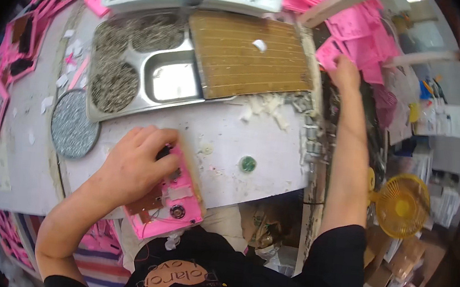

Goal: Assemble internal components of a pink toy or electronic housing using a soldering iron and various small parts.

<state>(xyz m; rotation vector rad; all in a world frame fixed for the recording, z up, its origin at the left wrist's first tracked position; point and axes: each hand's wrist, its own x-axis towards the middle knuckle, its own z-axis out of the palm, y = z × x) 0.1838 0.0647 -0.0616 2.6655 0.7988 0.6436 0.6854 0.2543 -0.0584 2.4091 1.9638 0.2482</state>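
My left hand is curled over an opened pink plastic casing at the table's front edge, its fingers closed around the upper part. Inside the casing are a brown board, a small round black part and thin wires. What lies directly under the fingers is partly hidden. My right arm stretches far out to the right. Its hand pinches the edge of a flat pink plastic panel at a heap of pink panels; the fingertips are partly covered.
A steel compartment tray holds small metal parts, with a brown ridged board over its right side. Left of it is a round dish of screws. A green disc lies on the table. A yellow basket stands at right.
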